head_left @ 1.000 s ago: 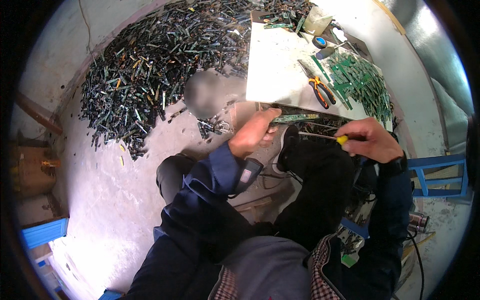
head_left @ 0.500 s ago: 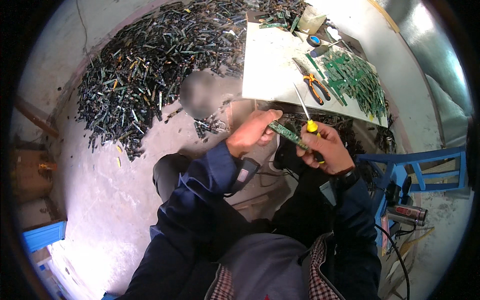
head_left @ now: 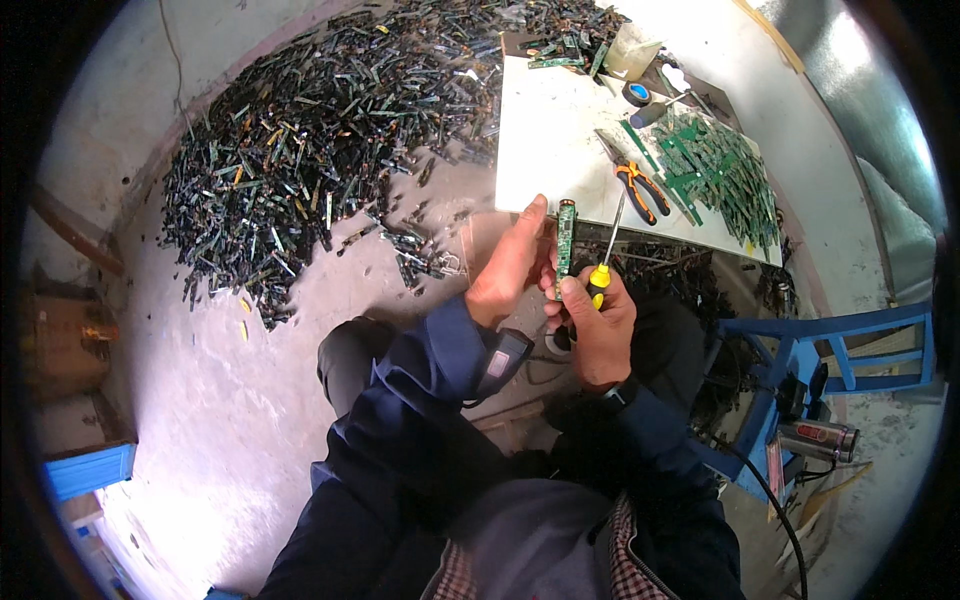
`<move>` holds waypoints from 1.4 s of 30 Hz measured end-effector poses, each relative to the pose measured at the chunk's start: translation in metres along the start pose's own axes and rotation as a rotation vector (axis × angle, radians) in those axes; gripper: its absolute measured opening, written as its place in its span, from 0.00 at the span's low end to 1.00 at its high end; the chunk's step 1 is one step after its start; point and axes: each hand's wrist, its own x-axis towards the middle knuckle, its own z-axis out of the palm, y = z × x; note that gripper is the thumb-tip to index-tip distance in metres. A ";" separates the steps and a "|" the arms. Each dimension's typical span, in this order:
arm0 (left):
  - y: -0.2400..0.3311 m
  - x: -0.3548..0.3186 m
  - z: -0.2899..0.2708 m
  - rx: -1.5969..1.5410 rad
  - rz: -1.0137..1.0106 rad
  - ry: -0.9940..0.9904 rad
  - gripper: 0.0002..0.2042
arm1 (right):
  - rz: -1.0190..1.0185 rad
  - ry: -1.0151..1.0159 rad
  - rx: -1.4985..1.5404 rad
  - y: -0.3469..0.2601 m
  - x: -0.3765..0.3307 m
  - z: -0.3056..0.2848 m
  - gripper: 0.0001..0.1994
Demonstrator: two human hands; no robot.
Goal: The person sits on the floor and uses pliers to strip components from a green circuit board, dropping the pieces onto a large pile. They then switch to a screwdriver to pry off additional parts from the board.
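A narrow green circuit board strip (head_left: 565, 238) stands nearly upright between my hands, just in front of the white board's near edge. My right hand (head_left: 605, 335) is closed, pinching the strip's lower end between thumb and fingers. That same hand also grips a screwdriver (head_left: 600, 277) with a yellow and black handle, its metal shaft pointing up and away. My left hand (head_left: 508, 268) is beside the strip with its thumb stretched out, apart from the strip. Its other fingers are at the strip's left side, partly hidden behind it.
A white board (head_left: 550, 130) bears orange-black pliers (head_left: 638, 188), a pile of green circuit strips (head_left: 720, 175), a blue-centred tape roll (head_left: 636, 94), and a cloudy cup (head_left: 630, 52). Dark strips form a large heap (head_left: 300, 150) on the floor. A blue frame (head_left: 830, 345) stands at right.
My right hand has moved left and slightly down with the screwdriver. The circuit board strip has turned from slanting to nearly upright. My left thumb has come off it.
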 end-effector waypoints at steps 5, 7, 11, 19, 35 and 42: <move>0.000 0.000 0.002 0.046 0.006 0.008 0.23 | -0.068 0.048 -0.039 0.011 0.007 0.009 0.06; 0.011 -0.009 0.006 0.051 -0.089 -0.029 0.23 | -0.091 0.056 -0.039 0.014 0.011 0.010 0.06; 0.011 -0.007 0.007 0.182 0.001 -0.017 0.20 | -0.051 0.045 -0.124 0.018 0.021 0.006 0.05; 0.001 0.010 -0.006 -0.236 -0.208 0.058 0.14 | -0.021 -0.012 -0.268 -0.002 0.042 -0.028 0.12; -0.005 0.015 -0.008 -0.306 -0.223 0.018 0.16 | -0.294 -0.300 -0.897 -0.069 0.081 -0.069 0.09; -0.005 0.014 -0.009 -0.241 -0.209 0.008 0.17 | -0.285 -0.377 -1.005 -0.083 0.085 -0.060 0.09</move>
